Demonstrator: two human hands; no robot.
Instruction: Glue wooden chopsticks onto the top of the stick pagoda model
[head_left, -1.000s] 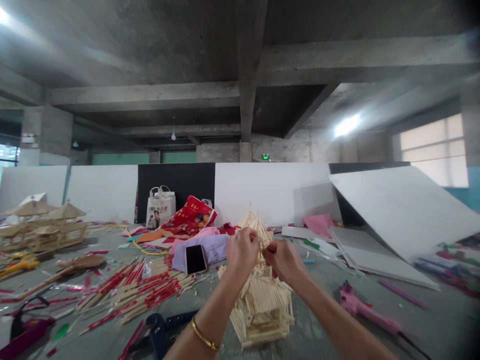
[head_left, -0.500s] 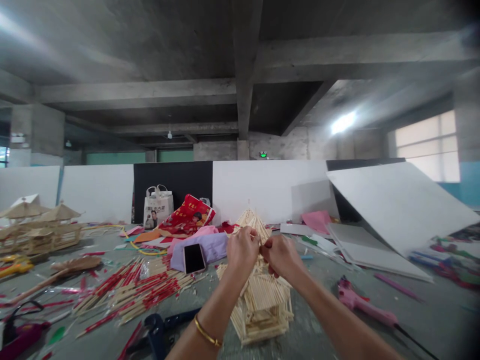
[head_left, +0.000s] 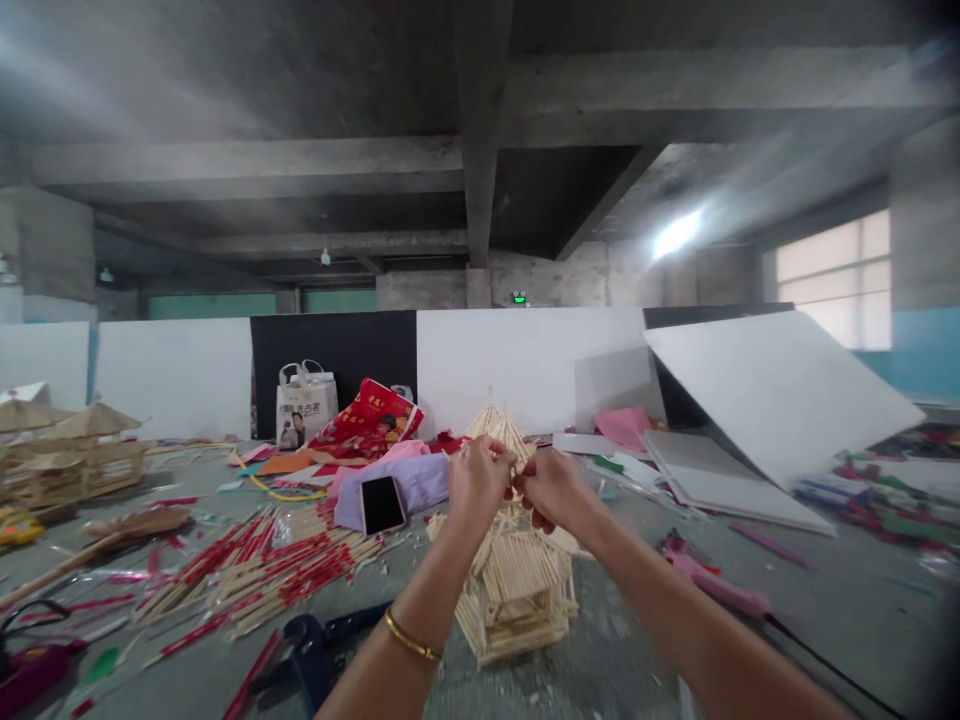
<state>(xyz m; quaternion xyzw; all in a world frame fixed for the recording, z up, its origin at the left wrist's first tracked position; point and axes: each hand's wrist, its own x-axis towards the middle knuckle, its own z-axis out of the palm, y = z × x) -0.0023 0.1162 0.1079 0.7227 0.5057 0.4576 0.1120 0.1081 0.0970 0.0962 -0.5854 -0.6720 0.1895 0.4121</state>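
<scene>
Pale wooden-stick model building (head_left: 517, 585): middle of the grey counter (head_left: 615, 650).
Red-and-tan slender sticks (head_left: 300, 570): left of the model building.
Black rectangular phone (head_left: 382, 504): on lilac folded cloth (head_left: 431, 480), left of the model building.
Pink corded pistol-shaped tool (head_left: 716, 583): right.
Tan wooden pavilion models (head_left: 96, 425): far left.
White flat panel (head_left: 525, 350): behind.

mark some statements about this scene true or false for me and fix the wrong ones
1. The left hand and the right hand are held far apart. False: they are close together by the pointed top of the stick model.
2. The pink glue gun lies to the right of the stick model. True.
3. The gold bracelet is on the right arm. False: it is on the left arm.
4. The phone has a dark screen. True.
5. The red and tan sticks lie right of the stick model. False: they lie to its left.
</scene>
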